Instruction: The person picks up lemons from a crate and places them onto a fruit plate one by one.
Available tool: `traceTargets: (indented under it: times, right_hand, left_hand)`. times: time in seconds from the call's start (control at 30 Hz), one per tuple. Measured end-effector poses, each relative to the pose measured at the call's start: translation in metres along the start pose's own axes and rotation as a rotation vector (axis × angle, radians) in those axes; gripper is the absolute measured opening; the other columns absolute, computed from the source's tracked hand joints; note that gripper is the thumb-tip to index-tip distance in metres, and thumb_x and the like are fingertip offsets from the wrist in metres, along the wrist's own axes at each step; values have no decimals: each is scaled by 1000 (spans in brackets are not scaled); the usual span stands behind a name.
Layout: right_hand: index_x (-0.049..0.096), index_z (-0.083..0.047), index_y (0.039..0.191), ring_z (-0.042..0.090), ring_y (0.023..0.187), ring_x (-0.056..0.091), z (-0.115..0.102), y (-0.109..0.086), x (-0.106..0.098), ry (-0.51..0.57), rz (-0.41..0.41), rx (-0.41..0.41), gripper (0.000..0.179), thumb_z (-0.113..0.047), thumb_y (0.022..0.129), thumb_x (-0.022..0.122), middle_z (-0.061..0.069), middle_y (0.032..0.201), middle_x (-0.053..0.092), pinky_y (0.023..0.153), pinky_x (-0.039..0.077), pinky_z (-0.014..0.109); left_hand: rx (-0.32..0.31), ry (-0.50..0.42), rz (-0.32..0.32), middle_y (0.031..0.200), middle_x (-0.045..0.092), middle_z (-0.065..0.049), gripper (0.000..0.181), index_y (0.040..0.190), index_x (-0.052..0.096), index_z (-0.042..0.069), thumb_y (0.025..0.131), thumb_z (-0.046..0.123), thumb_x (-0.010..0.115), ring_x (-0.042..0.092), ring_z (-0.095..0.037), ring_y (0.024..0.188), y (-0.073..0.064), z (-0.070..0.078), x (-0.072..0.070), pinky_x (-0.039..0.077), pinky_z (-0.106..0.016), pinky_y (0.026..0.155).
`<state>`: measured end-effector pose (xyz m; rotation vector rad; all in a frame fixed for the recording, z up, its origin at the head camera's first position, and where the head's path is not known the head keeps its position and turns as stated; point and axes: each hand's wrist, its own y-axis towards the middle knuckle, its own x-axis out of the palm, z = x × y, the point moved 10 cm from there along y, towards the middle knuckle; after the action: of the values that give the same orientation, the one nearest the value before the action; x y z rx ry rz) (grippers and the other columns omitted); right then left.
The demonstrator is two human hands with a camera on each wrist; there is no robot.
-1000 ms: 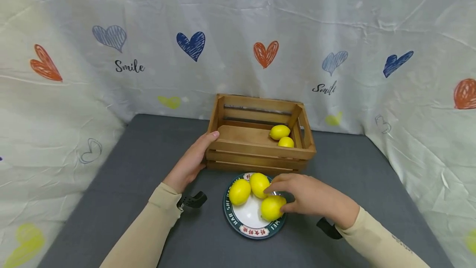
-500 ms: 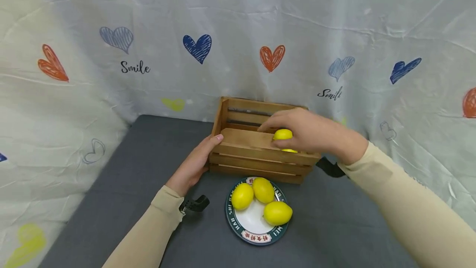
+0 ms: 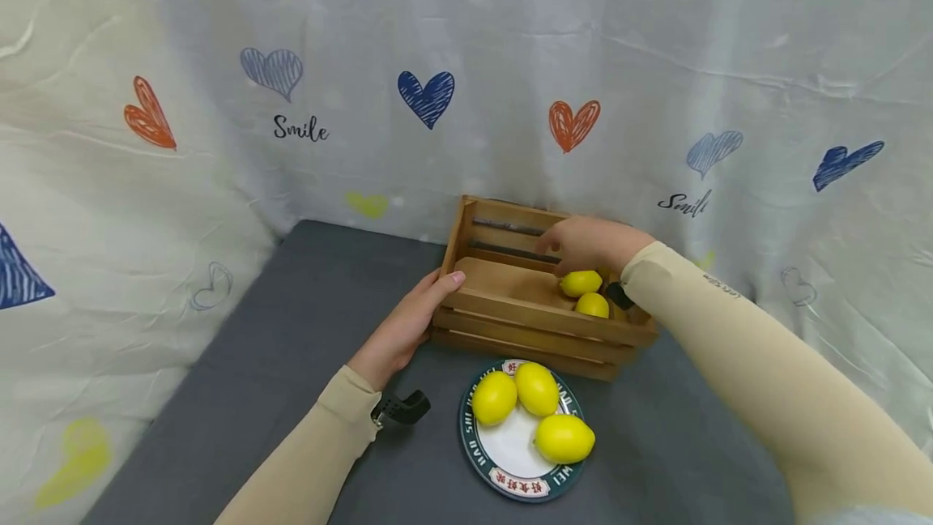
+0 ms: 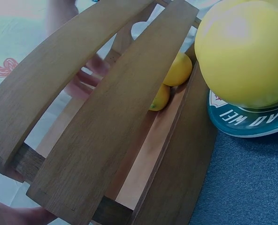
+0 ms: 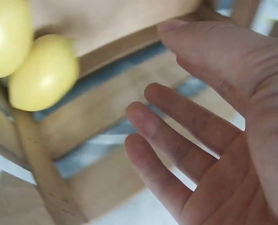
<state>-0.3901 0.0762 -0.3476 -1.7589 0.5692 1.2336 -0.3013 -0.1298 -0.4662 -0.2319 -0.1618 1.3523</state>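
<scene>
My left hand (image 3: 408,322) grips the left end of a slatted wooden crate (image 3: 539,326), thumb over the rim. In the left wrist view, part of that hand (image 4: 17,214) shows at the lower left corner. Two yellow lemons (image 3: 581,283) lie at the right end inside the crate. Over the crate's back part, just beyond those lemons, is my right hand (image 3: 586,243). The right wrist view shows its fingers (image 5: 165,136) loosely bent, holding nothing, apart from the lemons (image 5: 44,72). Three more lemons (image 3: 564,438) sit on a green-rimmed white plate (image 3: 503,460).
The plate stands in front of the crate on a dark grey cloth-covered table (image 3: 291,347). Behind the crate hangs a pale curtain (image 3: 496,39) printed with hearts and words, which also comes round the left side.
My right hand has left the plate's right-hand lemon and moved up over the crate, past the lemons there to its back. The left hand stays on the crate. The scene shifts right in view.
</scene>
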Motion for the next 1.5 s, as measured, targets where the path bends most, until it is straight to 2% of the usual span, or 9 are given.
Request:
traceTargets:
  times: [0.2, 0.37, 0.53, 0.77, 0.9, 1.17, 1.37, 1.5]
  right_hand:
    - [72, -13, 141, 23, 107, 68, 26, 24, 27, -95, -69, 69, 44, -12, 98, 78, 11, 137, 73, 99, 61, 48]
    - [71, -12, 143, 25, 103, 66, 40, 29, 42, -134, -95, 114, 49, -2, 96, 75, 13, 139, 72, 94, 62, 44]
    - [69, -12, 146, 27, 110, 63, 44, 30, 52, -150, -115, 112, 53, 4, 95, 72, 15, 147, 68, 97, 61, 43]
    - [69, -12, 147, 28, 113, 60, 44, 31, 54, -156, -132, 121, 54, 6, 96, 70, 17, 151, 64, 94, 60, 42]
    - [68, -12, 148, 29, 112, 60, 49, 34, 60, -150, -174, 127, 56, 7, 95, 71, 19, 152, 62, 91, 60, 40]
    - [67, -13, 148, 30, 117, 61, 59, 35, 69, -120, -240, 141, 62, 8, 91, 75, 21, 154, 59, 98, 61, 48]
    - [68, -14, 148, 31, 122, 59, 56, 31, 67, -103, -234, 135, 61, 6, 91, 76, 20, 157, 57, 101, 58, 50]
    - [69, -14, 146, 31, 116, 59, 55, 28, 60, -77, -204, 121, 61, 5, 88, 76, 18, 152, 60, 92, 60, 44]
  left_hand:
    - [-5, -2, 9, 183, 11, -6, 111, 176, 11, 25, 94, 81, 61, 13, -40, 168, 2, -2, -1, 13, -83, 125]
    - [-19, 4, 23, 183, 11, -7, 112, 176, 11, 25, 93, 82, 61, 13, -41, 168, 3, -3, -1, 13, -82, 126]
    - [-21, 13, 22, 183, 11, -6, 112, 176, 10, 25, 94, 82, 61, 13, -40, 168, 4, -3, -1, 12, -82, 126]
    - [-12, 6, 30, 182, 13, -6, 109, 176, 12, 25, 95, 79, 62, 16, -39, 167, 3, 0, -4, 12, -81, 126]
    - [-17, 10, 29, 182, 13, -6, 108, 176, 13, 25, 95, 78, 62, 16, -39, 167, 3, 0, -3, 13, -81, 127]
    - [-19, 11, 28, 183, 13, -5, 111, 176, 13, 27, 93, 82, 62, 16, -38, 168, 4, -2, -2, 14, -80, 127]
    - [-25, 19, 31, 183, 13, -4, 112, 176, 13, 27, 92, 82, 62, 15, -37, 168, 3, -1, -2, 14, -79, 128]
    - [-25, 20, 29, 183, 12, -5, 112, 176, 12, 27, 93, 83, 62, 15, -38, 168, 2, -1, -4, 14, -79, 128]
